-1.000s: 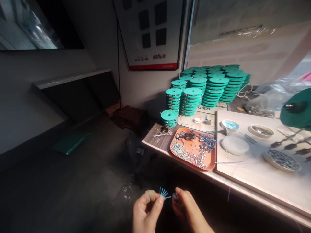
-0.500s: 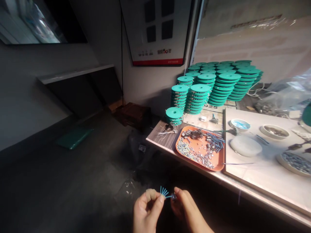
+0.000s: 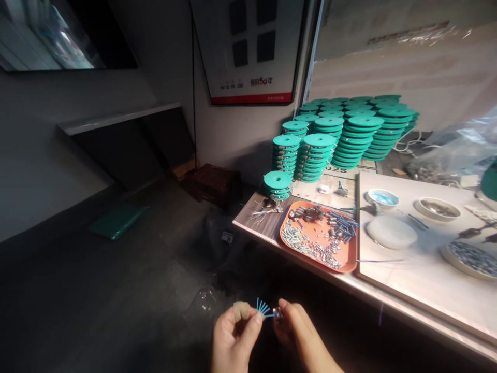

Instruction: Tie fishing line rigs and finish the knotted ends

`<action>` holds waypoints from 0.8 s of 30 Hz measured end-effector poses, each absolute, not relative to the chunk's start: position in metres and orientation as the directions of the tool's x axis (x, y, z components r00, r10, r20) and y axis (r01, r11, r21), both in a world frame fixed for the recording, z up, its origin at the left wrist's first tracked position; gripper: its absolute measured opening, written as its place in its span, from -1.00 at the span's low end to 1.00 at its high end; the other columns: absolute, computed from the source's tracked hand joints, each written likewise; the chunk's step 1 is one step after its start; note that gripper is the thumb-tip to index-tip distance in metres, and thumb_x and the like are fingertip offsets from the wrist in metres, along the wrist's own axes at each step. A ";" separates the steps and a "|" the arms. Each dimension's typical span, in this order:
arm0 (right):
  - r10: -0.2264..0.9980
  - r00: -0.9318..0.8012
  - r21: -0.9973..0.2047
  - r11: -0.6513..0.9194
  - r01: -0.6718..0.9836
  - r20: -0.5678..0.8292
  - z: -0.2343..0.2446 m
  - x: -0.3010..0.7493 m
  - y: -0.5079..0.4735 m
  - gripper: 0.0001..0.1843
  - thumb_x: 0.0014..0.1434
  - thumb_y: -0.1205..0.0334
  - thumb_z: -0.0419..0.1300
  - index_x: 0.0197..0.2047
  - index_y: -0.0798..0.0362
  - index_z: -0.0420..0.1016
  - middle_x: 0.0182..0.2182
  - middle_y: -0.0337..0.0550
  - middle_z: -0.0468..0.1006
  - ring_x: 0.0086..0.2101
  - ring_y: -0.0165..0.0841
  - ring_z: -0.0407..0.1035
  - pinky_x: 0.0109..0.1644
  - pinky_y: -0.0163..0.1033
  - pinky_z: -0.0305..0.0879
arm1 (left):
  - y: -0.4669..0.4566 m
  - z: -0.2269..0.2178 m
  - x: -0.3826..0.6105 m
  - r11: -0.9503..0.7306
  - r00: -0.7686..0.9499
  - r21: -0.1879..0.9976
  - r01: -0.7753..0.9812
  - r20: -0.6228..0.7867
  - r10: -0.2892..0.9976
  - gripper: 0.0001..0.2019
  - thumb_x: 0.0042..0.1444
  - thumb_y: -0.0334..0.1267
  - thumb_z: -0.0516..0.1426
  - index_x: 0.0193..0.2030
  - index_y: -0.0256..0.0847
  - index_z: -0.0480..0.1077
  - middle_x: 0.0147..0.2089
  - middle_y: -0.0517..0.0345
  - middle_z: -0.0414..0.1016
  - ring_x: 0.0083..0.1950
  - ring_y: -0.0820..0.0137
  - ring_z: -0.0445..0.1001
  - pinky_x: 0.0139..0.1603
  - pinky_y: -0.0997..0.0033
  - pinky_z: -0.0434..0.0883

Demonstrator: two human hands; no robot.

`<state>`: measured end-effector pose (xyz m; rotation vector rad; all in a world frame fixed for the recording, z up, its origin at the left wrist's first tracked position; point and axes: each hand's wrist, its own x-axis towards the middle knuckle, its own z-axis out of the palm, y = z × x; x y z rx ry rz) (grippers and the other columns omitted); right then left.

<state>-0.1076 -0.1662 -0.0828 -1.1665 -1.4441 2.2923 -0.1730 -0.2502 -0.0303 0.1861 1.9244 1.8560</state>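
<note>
Head cam: my L hand (image 3: 234, 336) pinches fanned blue strips (image 3: 263, 309), R hand (image 3: 302, 329) a small shiny piece (image 3: 277, 314), hands apart, nr tray (image 3: 350, 255). Since 1 s ago, gap's closed: piece seems to meet lowest strip's tip, so they're lined up.

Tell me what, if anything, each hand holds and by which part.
The left hand pinches a fan of thin blue strips at its gathered end. The right hand holds a small, shiny object; the gripped part is hidden.
</note>
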 end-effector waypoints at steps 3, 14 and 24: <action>0.545 -0.659 -0.835 -0.490 0.251 -0.518 -0.083 -0.107 -0.166 -0.44 -0.14 -0.33 0.07 -0.64 0.06 0.25 -0.70 -0.35 0.17 -0.62 -0.48 0.03 -0.53 -0.32 0.00 | -0.251 -0.031 -0.174 0.090 -0.884 0.975 -0.205 -0.223 0.410 -0.71 -0.22 -0.11 0.25 -0.69 -0.25 0.28 -0.68 0.34 0.09 -0.59 0.53 0.02 -0.53 0.53 0.11; 0.499 -0.711 -0.845 -0.466 0.262 -0.496 -0.072 -0.109 -0.161 -0.39 -0.16 -0.37 0.04 -0.74 0.04 0.15 -0.70 -0.33 0.09 -0.58 -0.46 -0.01 -0.50 -0.30 -0.03 | -0.257 -0.037 -0.181 0.128 -0.825 0.972 -0.197 -0.235 0.514 -0.75 -0.18 -0.20 0.21 -0.69 -0.26 0.29 -0.69 0.31 0.16 -0.59 0.52 0.08 -0.53 0.54 0.09; 0.543 -0.688 -0.864 -0.427 0.267 -0.481 -0.073 -0.107 -0.162 -0.40 -0.15 -0.36 0.03 -0.75 0.04 0.16 -0.68 -0.30 0.16 -0.53 -0.41 0.06 -0.44 -0.29 0.03 | -0.259 -0.037 -0.185 0.151 -0.768 0.962 -0.227 -0.272 0.579 -0.73 -0.16 -0.19 0.19 -0.71 -0.25 0.25 -0.69 0.30 0.13 -0.58 0.52 0.07 -0.53 0.53 0.08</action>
